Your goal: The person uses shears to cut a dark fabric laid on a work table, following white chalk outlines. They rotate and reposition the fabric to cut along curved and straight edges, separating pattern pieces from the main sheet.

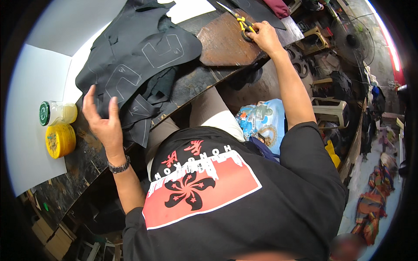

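A black sheet of leather-like material (165, 52) spreads over the left part of the dark table, with pale shapes outlined on it. My left hand (104, 124) is at its near left edge, thumb and fingers spread apart, nothing in it; I cannot tell whether the fingertips touch the sheet. On the far right, my right hand (266, 39) grips the handles of scissors with black and yellow grips (244, 27). Their blades point to the far left, above a worn brown board (226, 41). Black cut pieces (139, 108) hang over the table's near edge.
Left of my left hand stand a clear jar with a green lid (61, 113) and a yellow tub (60, 141). White panels (39, 87) border the table's left side. A fan (352, 41) and a plastic stool (333, 111) are off to the right.
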`<action>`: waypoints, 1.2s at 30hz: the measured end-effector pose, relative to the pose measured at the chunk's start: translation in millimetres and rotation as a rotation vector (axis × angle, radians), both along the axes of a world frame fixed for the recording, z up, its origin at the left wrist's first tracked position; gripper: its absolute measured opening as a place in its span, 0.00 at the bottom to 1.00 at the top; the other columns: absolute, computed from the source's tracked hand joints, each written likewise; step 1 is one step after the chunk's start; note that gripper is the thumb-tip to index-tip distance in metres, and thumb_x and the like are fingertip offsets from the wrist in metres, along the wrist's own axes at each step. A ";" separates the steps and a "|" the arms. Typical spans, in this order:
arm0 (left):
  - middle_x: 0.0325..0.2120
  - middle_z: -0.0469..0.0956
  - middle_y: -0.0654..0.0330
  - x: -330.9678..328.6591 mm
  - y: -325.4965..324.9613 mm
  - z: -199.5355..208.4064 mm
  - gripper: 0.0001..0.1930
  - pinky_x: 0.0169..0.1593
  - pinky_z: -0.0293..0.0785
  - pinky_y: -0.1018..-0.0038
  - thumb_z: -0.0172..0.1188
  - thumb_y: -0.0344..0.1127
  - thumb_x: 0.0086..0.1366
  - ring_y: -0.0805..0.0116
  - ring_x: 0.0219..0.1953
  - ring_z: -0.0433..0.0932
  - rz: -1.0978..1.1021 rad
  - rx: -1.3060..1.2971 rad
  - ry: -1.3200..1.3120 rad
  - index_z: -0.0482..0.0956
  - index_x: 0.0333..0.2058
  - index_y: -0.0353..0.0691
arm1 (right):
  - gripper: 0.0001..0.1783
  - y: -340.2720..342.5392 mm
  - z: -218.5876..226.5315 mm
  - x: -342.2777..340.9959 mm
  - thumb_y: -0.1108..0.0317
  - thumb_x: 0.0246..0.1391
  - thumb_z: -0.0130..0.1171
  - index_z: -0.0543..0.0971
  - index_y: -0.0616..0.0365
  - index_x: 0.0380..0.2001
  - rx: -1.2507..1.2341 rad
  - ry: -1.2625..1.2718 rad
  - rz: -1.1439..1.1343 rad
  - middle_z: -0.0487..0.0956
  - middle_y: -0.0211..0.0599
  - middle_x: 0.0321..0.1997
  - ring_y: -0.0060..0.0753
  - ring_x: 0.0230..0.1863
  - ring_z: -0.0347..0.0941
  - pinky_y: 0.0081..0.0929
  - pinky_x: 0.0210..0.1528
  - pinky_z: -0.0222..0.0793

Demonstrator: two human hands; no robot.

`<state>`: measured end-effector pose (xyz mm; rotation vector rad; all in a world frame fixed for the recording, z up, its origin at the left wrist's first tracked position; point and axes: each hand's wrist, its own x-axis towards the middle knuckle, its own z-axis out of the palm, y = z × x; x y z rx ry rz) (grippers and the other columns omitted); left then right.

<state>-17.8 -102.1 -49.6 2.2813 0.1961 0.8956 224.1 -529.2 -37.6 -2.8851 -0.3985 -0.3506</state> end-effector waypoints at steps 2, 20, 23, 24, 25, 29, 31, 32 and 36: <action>0.62 0.64 0.54 -2.9 -14.9 -9.4 0.30 0.67 0.52 0.58 0.64 0.40 0.61 0.54 0.66 0.58 -0.070 0.273 0.219 0.67 0.61 0.46 | 0.18 -4.6 1.3 -0.4 0.59 0.44 0.68 0.83 0.62 0.34 0.029 0.038 -0.010 0.80 0.54 0.35 0.53 0.39 0.78 0.43 0.46 0.71; 0.47 0.76 0.59 -38.5 -38.1 11.9 0.12 0.55 0.66 0.68 0.66 0.28 0.56 0.60 0.53 0.71 -0.031 -0.144 0.043 0.83 0.41 0.42 | 0.14 40.9 44.1 -60.9 0.63 0.54 0.62 0.73 0.59 0.39 1.283 1.058 0.263 0.78 0.35 0.33 0.24 0.27 0.75 0.22 0.30 0.72; 0.47 0.76 0.60 -37.7 -48.3 12.9 0.14 0.53 0.68 0.73 0.65 0.26 0.57 0.67 0.50 0.73 -0.287 -0.576 0.061 0.80 0.44 0.39 | 0.15 75.4 34.8 -116.3 0.67 0.49 0.64 0.73 0.60 0.37 1.273 1.258 0.183 0.76 0.34 0.24 0.26 0.18 0.72 0.23 0.21 0.70; 0.49 0.75 0.60 -35.3 -55.3 10.8 0.17 0.54 0.68 0.74 0.64 0.25 0.59 0.69 0.51 0.73 -0.370 -0.775 0.117 0.78 0.48 0.38 | 0.14 83.9 32.4 -130.3 0.70 0.47 0.63 0.73 0.60 0.38 1.173 1.336 0.216 0.75 0.33 0.21 0.24 0.16 0.71 0.21 0.20 0.68; 0.50 0.74 0.61 -31.9 -63.2 8.1 0.19 0.55 0.68 0.75 0.62 0.24 0.60 0.71 0.51 0.73 -0.448 -0.981 0.172 0.76 0.51 0.37 | 0.15 91.1 28.4 -142.4 0.72 0.45 0.62 0.73 0.60 0.38 1.068 1.403 0.228 0.75 0.33 0.22 0.22 0.17 0.71 0.19 0.19 0.67; 0.60 0.63 0.55 -21.0 -79.8 -1.3 0.35 0.60 0.65 0.71 0.60 0.27 0.63 0.69 0.60 0.66 -0.567 -1.511 0.237 0.55 0.66 0.40 | 0.15 97.5 11.8 -172.9 0.62 0.46 0.68 0.74 0.60 0.30 1.007 1.691 0.231 0.75 0.34 0.23 0.22 0.17 0.70 0.19 0.20 0.67; 0.62 0.62 0.55 -18.0 -82.2 -3.8 0.34 0.61 0.65 0.71 0.57 0.32 0.66 0.67 0.61 0.65 -0.567 -1.674 0.157 0.52 0.67 0.41 | 0.17 93.8 5.5 -178.5 0.59 0.48 0.68 0.74 0.60 0.31 1.017 1.756 0.178 0.75 0.35 0.23 0.23 0.18 0.70 0.18 0.21 0.67; 0.62 0.61 0.54 -18.0 -83.2 -4.3 0.34 0.61 0.65 0.70 0.56 0.34 0.67 0.65 0.61 0.64 -0.572 -1.753 0.116 0.51 0.68 0.42 | 0.18 92.3 2.9 -179.3 0.59 0.49 0.67 0.75 0.62 0.32 1.032 1.780 0.181 0.75 0.35 0.23 0.23 0.20 0.71 0.18 0.23 0.68; 0.61 0.63 0.55 -17.1 -86.8 -5.4 0.33 0.59 0.65 0.71 0.55 0.36 0.68 0.68 0.58 0.66 -0.526 -1.816 0.040 0.51 0.68 0.43 | 0.26 101.8 -4.6 -178.7 0.54 0.43 0.72 0.75 0.64 0.35 1.092 1.792 0.150 0.75 0.38 0.24 0.27 0.19 0.71 0.21 0.22 0.68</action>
